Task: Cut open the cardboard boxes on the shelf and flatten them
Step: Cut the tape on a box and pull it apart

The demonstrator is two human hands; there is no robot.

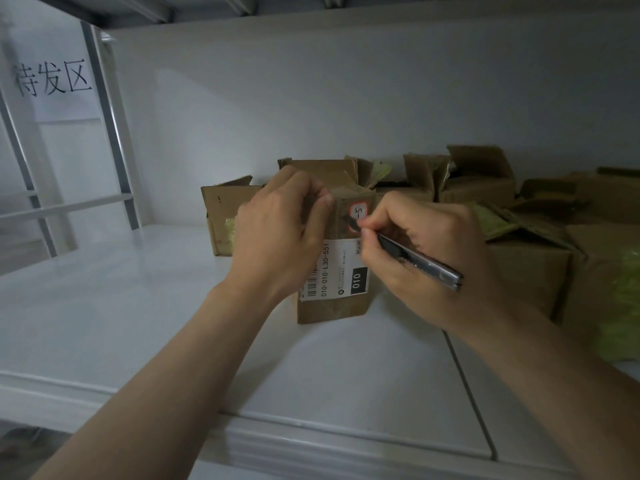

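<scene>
- Here, the small cardboard box (343,271) stands upright on the white shelf (121,306), about mid-width and set back from the front lip (311,434). Its top looks closed, so its contents cannot be seen.
- The left hand (277,233) curls over the box's top left corner, fingers and thumb gripping it.
- The right hand (426,251) pinches a utility knife (422,261) like a pen. The blade tip touches the box's near face at a red-bordered sticker (358,211) just under the top edge, above the white shipping label (332,268).
- Just behind and to the left sits an open box (221,216) with a flap raised. Pale yellow-green filling (230,230) shows at its near side.
- Behind and to the right, several opened boxes (481,181) crowd against the back wall (346,98), flaps up. Their insides are too dark to tell.
- A larger box (530,268) sits just beside the right hand with its flaps spread, and more yellow-green material (620,306) lies at the far right edge.
- The front lip runs under both forearms, and a panel seam (467,393) runs from below the right wrist to that lip.
- A wide stretch of white shelf lies between the small box and the grey upright posts (107,116) on the left. On the right the boxes stand close to the knife hand.
- A paper sign (52,81) with handwritten characters hangs at the upper left.
</scene>
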